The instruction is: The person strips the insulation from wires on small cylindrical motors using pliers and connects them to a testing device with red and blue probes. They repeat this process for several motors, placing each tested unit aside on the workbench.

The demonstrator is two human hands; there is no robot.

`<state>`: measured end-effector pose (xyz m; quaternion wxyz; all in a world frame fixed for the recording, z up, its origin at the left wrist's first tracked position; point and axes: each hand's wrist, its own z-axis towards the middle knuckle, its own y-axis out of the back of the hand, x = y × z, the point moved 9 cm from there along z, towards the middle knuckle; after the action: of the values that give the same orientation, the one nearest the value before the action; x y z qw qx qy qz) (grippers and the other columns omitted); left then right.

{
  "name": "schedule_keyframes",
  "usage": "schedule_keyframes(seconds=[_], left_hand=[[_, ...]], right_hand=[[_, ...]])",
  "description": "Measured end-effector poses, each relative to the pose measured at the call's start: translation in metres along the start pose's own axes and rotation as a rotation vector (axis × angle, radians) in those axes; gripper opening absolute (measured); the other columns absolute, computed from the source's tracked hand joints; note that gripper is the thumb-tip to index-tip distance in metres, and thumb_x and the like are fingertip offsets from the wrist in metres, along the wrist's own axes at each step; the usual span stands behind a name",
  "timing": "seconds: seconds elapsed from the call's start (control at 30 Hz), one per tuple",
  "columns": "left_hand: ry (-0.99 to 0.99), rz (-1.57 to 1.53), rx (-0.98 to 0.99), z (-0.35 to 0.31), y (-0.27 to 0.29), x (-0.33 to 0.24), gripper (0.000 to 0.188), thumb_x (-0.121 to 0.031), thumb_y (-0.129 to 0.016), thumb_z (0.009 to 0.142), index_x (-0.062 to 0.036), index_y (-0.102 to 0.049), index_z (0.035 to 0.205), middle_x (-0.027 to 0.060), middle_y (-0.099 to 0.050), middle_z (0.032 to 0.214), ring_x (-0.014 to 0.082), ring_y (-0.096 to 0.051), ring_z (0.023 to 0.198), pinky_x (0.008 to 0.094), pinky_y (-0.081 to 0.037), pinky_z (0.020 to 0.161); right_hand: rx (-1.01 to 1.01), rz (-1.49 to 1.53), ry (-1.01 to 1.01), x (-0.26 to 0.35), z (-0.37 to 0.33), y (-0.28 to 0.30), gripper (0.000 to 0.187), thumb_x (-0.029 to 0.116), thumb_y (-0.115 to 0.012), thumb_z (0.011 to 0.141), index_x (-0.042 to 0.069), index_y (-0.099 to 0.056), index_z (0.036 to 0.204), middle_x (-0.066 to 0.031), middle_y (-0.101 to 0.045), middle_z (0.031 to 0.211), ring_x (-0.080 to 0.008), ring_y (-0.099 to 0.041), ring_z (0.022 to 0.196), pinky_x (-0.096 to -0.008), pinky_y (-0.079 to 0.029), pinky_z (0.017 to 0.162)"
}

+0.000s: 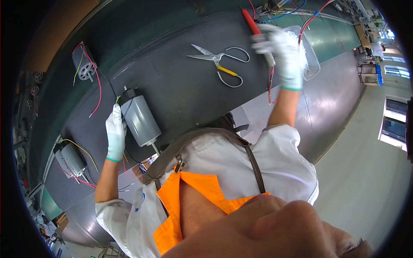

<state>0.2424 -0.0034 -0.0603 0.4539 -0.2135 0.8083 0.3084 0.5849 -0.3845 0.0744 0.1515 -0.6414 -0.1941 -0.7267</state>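
Observation:
My left hand [115, 131], in a white glove with a green cuff, is beside a grey cylindrical electric motor [140, 120] lying on the dark bench. Its fingertips are closed on a thin green wire [118, 99] at the motor's black end cap. A metal shaft points from the motor's near end toward me. My right hand [282, 56], gloved the same way, is smeared by motion over a clear plastic tray [314, 64] of white pieces. It overlaps a red-handled tool [251, 21] with a thin tip; whether it grips that tool is unclear.
Scissors [218, 57] with a yellow-wrapped handle lie open mid-bench. Another motor [84, 64] with red and green leads lies at the far left, and more grey motors [72, 159] at the near left. Red and blue cables [316, 16] cross the far right, above the tray.

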Motion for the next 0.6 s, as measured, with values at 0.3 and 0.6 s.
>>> schedule_keyframes(seconds=[0.3, 0.6], left_hand=[[-0.156, 0.059, 0.143, 0.008, -0.039, -0.014, 0.039, -0.037, -0.053, 0.108, -0.0018, -0.066, 0.095, -0.0064, -0.043, 0.069, 0.0052, -0.033, 0.060, 0.0262, -0.028, 0.052], [-0.362, 0.339, 0.177, -0.014, -0.060, -0.046, 0.042, -0.033, -0.052, 0.107, 0.0064, -0.064, 0.101, 0.0057, -0.054, 0.072, 0.0139, -0.046, 0.066, 0.0336, -0.043, 0.061]], right_hand=[[-0.482, -1.106, -0.183, -0.123, 0.058, 0.272, 0.035, 0.027, -0.064, 0.093, 0.007, -0.073, 0.121, -0.0159, -0.076, 0.096, -0.0266, -0.074, 0.084, -0.0383, -0.056, 0.074], [-0.464, -1.191, 0.057, -0.158, 0.106, 0.273, 0.028, 0.029, -0.060, 0.093, 0.008, -0.075, 0.103, -0.0212, -0.073, 0.094, -0.0413, -0.070, 0.092, -0.0495, -0.054, 0.083]])
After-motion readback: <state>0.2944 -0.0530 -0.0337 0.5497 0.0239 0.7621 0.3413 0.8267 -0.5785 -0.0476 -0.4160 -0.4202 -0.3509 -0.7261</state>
